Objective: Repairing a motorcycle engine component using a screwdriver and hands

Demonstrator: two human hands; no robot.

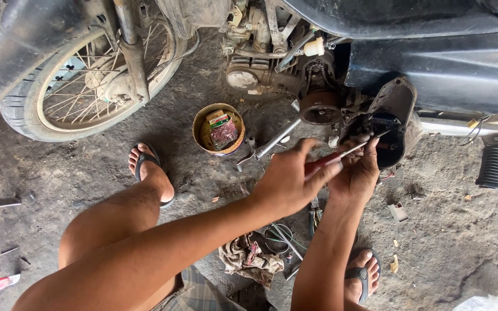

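A view from above of a person crouched on a dirty concrete floor [462, 242] beside a motorcycle [433, 63]; both bare arms reach forward to the engine area. The left hand [286, 181] has its fingers curled tight around the red handle of a screwdriver [341, 155]; the tool's long axis runs from lower left to upper right, and its metal shaft points up and right into an open dark engine cover [396, 121] low on the motorcycle. The right hand [357, 173] lies just beside the shaft, knuckles up, fingers bent and close together at the cover's opening; whether they pinch anything cannot be told.

Between the hands and the spoked front wheel [87, 80] stands a round tin [218, 130] holding small packets; a long metal wrench [269, 144] lies slanted next to it, its upper end near the engine. A crumpled rag [249, 259] and loose wire tools lie on the floor under the forearms; a ribbed black footpeg [493, 167] juts out at the right. The person's feet wear sandals, one [148, 167] near the wheel, one [363, 275] near the bottom edge of the view.
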